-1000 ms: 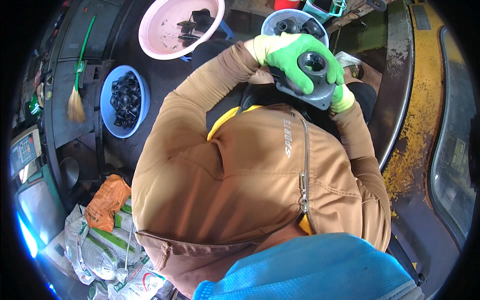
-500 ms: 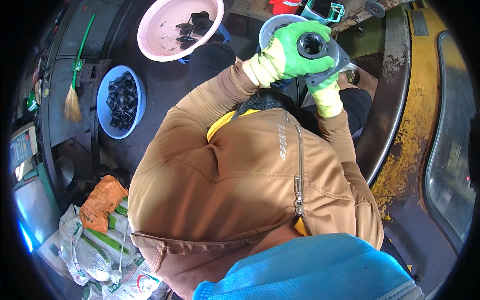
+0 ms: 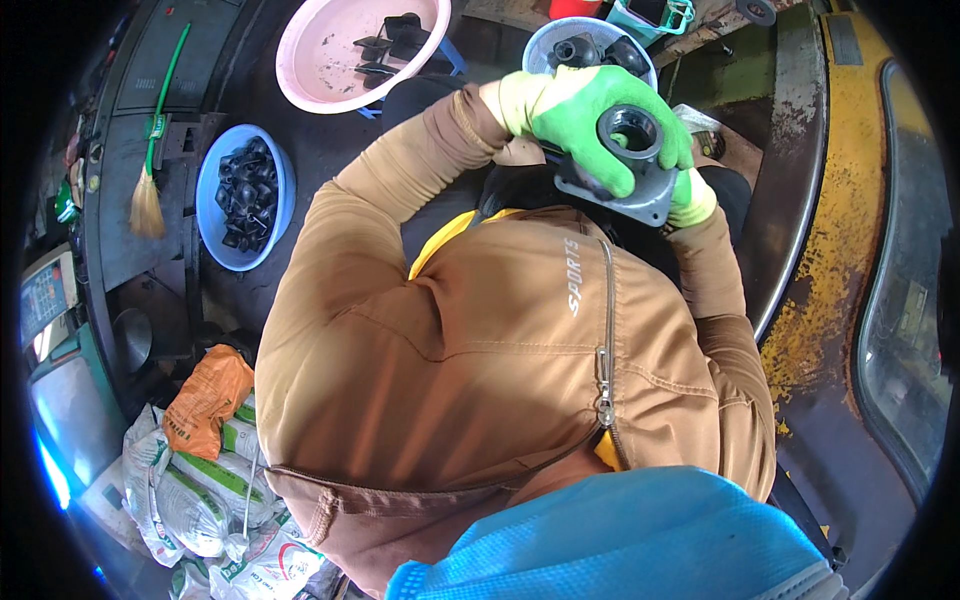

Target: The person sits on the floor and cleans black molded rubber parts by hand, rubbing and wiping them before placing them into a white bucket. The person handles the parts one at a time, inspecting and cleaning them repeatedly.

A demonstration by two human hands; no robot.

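Grey cast-metal flanged housing with a round bore (image 3: 632,160) sits raised before the chest, gripped by the green-gloved left hand (image 3: 580,115) wrapped over its top; the right hand (image 3: 690,195) clasps its lower edge, mostly hidden; a loose glove grip might let the heavy part slip onto the lap. The pink plastic basin (image 3: 330,60) holds a few black fittings; the blue bowl (image 3: 215,215) is heaped with small black parts; the pale blue tub (image 3: 545,45) holds larger dark pieces.
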